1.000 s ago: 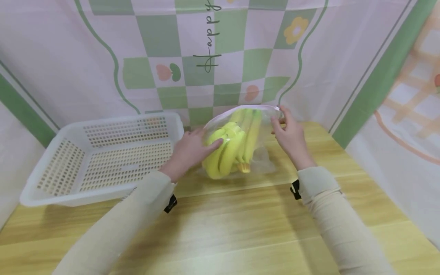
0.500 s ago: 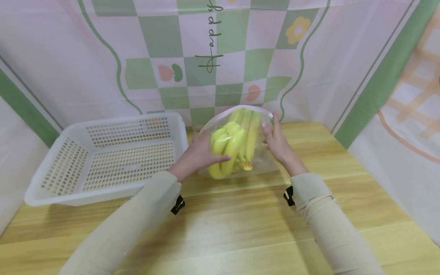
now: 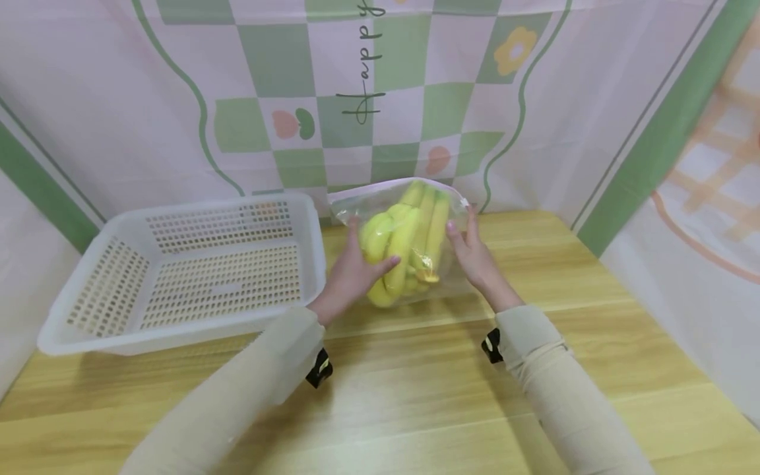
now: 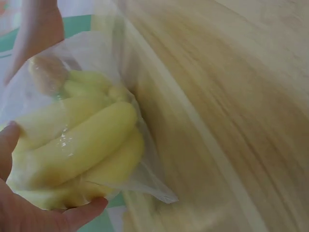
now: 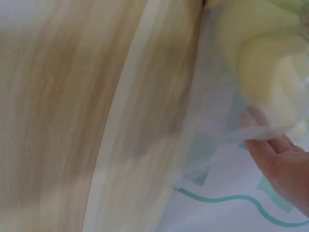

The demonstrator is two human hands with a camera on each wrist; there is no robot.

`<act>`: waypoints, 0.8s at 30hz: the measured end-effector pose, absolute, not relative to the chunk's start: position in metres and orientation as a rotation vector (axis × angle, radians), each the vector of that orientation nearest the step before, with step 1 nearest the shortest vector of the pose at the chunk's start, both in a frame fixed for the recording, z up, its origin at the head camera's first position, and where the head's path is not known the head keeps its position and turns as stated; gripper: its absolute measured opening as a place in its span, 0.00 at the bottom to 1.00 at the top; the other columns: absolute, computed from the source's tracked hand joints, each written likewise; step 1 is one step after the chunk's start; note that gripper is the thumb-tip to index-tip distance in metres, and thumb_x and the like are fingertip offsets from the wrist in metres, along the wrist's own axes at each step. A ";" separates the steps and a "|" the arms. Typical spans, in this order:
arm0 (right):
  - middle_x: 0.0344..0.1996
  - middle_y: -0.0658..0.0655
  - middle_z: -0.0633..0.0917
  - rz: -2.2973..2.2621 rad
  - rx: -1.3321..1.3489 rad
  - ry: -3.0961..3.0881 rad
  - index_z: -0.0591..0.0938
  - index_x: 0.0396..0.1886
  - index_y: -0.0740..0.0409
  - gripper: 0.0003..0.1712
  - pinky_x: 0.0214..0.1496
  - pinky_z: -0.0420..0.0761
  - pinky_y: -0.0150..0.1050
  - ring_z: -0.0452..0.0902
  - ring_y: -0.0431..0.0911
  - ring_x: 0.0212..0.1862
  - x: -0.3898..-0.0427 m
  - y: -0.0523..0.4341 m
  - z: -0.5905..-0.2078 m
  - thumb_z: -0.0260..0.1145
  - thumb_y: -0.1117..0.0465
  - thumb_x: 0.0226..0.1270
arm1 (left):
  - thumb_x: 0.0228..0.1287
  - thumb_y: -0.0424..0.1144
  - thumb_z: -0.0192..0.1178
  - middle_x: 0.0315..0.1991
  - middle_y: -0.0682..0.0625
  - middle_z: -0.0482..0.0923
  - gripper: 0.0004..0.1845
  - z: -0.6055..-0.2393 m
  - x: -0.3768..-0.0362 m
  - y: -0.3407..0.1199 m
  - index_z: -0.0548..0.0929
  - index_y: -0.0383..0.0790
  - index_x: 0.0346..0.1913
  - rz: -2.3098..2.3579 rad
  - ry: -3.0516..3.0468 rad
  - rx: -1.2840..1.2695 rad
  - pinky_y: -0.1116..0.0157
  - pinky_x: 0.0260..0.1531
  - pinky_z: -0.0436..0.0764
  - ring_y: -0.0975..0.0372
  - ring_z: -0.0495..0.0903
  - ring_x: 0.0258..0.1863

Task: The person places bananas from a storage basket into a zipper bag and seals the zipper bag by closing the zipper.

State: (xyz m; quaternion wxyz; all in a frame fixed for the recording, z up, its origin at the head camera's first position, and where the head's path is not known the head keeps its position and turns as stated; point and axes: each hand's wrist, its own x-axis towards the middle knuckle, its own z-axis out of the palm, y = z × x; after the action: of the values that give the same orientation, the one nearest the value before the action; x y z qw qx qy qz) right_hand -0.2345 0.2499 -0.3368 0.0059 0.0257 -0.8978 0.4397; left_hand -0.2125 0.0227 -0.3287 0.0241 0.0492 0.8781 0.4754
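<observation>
A clear zip bag (image 3: 373, 198) with a pinkish zip strip along its top stands at the back of the table. Yellow bananas (image 3: 399, 247) fill most of it, stems low on the right-hand bunch. My left hand (image 3: 349, 277) grips the bag's left side, thumb across the front; in the left wrist view its thumb and a fingertip lie on the film over the bananas (image 4: 79, 145). On the other side my right hand (image 3: 479, 264) holds the bag's edge below the zip slider (image 3: 464, 202). Behind the film, most of the fingers are hidden.
A white perforated plastic basket (image 3: 178, 338) stands left of the bag, close to my left hand. The wood-grain table (image 3: 392, 382) runs toward me. A green checked cloth (image 3: 400, 56) hangs right behind the bag and basket.
My right hand has come down from the zip slider to the bag's side. My left hand has shifted right and lower. The bag's upper left corner now stands up freely.
</observation>
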 end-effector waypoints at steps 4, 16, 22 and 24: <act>0.72 0.74 0.52 1.365 0.088 -2.815 0.22 0.73 0.42 0.45 0.71 0.51 0.68 0.51 0.69 0.72 -0.232 0.248 -0.340 0.32 0.31 0.71 | 0.57 0.59 0.64 0.53 0.28 0.77 0.62 -0.334 -0.212 0.025 0.24 0.46 0.74 1.484 2.710 0.088 0.52 0.43 0.82 0.43 0.82 0.43; 0.74 0.72 0.43 1.383 0.034 -2.880 0.21 0.73 0.52 0.54 0.71 0.49 0.68 0.44 0.71 0.73 -0.224 0.237 -0.344 0.39 0.29 0.69 | 0.61 0.60 0.59 0.57 0.39 0.62 0.42 -0.341 -0.210 0.031 0.55 0.36 0.66 1.492 2.763 0.066 0.61 0.40 0.80 0.55 0.73 0.40; 0.75 0.71 0.44 1.425 -0.002 -2.843 0.30 0.75 0.59 0.52 0.74 0.48 0.64 0.43 0.67 0.75 -0.221 0.233 -0.347 0.44 0.35 0.71 | 0.62 0.62 0.57 0.55 0.39 0.66 0.41 -0.344 -0.209 0.030 0.56 0.38 0.67 1.487 2.751 0.078 0.59 0.43 0.80 0.53 0.74 0.45; 0.75 0.70 0.43 1.429 0.010 -2.845 0.32 0.75 0.61 0.49 0.75 0.46 0.62 0.41 0.65 0.75 -0.220 0.233 -0.349 0.44 0.38 0.73 | 0.62 0.62 0.56 0.54 0.40 0.68 0.41 -0.345 -0.208 0.029 0.56 0.39 0.68 1.494 2.733 0.088 0.58 0.44 0.80 0.53 0.74 0.46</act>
State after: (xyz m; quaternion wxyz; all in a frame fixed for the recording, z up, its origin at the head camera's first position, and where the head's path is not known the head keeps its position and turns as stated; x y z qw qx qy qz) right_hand -0.2196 0.2327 -0.3487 -0.0211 0.0030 -0.8934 0.4487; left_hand -0.2081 0.0288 -0.3449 0.0129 0.0283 0.8770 0.4795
